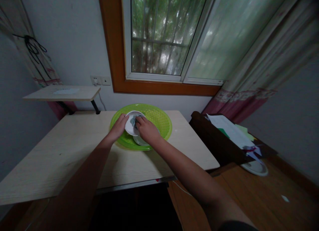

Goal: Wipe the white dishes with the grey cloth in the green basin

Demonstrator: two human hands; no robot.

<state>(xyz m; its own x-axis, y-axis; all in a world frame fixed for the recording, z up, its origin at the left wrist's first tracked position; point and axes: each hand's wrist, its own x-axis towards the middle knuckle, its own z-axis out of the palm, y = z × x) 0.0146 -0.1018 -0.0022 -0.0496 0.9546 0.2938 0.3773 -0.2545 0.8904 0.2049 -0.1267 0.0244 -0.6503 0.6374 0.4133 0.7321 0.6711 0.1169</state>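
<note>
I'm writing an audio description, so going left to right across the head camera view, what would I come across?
Raised shelf, left hand gripping a white bowl, right hand on a grey-green cloth inside it, white papers, small pale scrap on the floor.

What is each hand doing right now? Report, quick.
Left hand: closed on the rim of a white bowl.
Right hand: fingers closed on a grayish cloth inside the bowl.

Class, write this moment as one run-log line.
left hand: holds white bowl | right hand: holds grey cloth in bowl | below: green basket on table
</note>
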